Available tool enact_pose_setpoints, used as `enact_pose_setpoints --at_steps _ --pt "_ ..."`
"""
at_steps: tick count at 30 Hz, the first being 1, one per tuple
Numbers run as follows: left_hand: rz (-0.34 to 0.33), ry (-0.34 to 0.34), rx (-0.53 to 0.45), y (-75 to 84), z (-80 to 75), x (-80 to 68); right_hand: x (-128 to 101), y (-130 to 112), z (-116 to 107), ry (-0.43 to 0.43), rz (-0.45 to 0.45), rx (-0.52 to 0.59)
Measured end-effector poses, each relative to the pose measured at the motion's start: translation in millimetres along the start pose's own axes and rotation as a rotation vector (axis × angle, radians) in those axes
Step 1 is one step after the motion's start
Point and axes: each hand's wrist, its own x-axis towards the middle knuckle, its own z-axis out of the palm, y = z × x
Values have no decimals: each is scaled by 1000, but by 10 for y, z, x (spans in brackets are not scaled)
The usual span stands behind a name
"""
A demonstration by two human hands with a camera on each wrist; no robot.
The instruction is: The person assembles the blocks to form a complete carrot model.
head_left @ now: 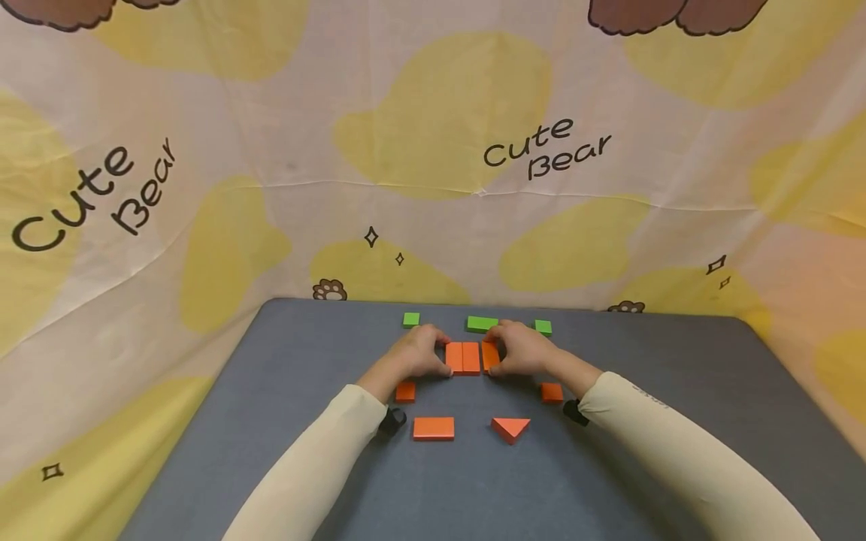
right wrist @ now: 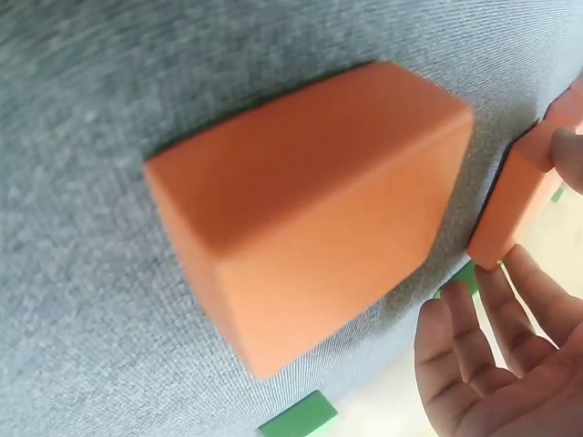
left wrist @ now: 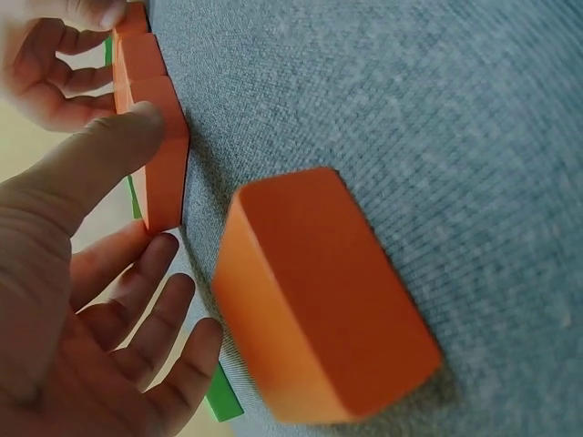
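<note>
In the head view, three orange rectangular blocks lie in a row near the table's middle. My left hand (head_left: 421, 352) pinches the left orange block (head_left: 454, 359) between thumb and fingertips. Flush beside it lies the middle orange block (head_left: 471, 359). A narrow gap separates that one from the right orange block (head_left: 489, 357), which my right hand (head_left: 524, 349) pinches by its near and far ends. In the left wrist view, the thumb of the left hand (left wrist: 118, 273) presses the near end of its block. The right wrist view shows the right hand (right wrist: 510, 355) at its block's end.
Behind the row are a long green block (head_left: 482, 324) and two small green blocks (head_left: 411, 320) (head_left: 543, 327). Nearer lie small orange blocks (head_left: 405, 392) (head_left: 551, 392), an orange rectangular block (head_left: 434, 429) and an orange triangular block (head_left: 510, 429). A patterned cloth (head_left: 433, 150) hangs behind the grey table (head_left: 284, 361).
</note>
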Motion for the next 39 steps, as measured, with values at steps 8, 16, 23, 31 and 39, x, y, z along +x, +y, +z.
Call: enact_pose_setpoints --at_steps 8,16,23,31,39 --pt "-3 -3 -5 13 0 1 21 -28 24 -2 1 12" --pt "-4 -10 -11 5 4 -7 32 -26 52 -7 8 17" --pt "-5 -3 -15 9 7 -6 36 -6 56 -5 10 10" --pt "-1 -1 -15 8 -8 4 39 -14 34 -12 10 -7" --pt "-1 -10 -7 -10 -7 29 105 44 -146 17 -26 102"
